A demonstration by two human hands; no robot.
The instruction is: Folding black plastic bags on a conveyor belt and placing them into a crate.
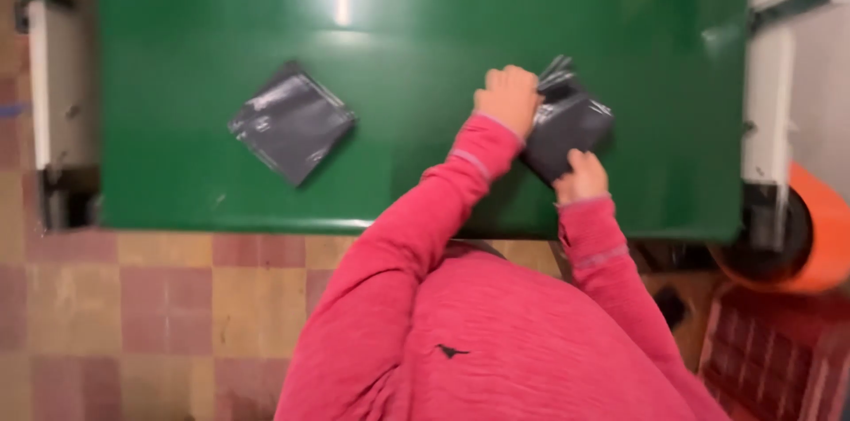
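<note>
Dark grey plastic pouch (567, 124) sits on green table (416, 23), pinned between both hands. Left hand (507, 99) clenched in a fist on the pouch's upper left edge, bunching the plastic just above it. Right hand (580, 175) grips the lower edge, fingers curled onto it. Both sleeves are pink. Second grey pouch (292, 122), flat and square, lies well left of the left hand, untouched. Orange roller (819, 235) is right of the right hand, off the table edge.
</note>
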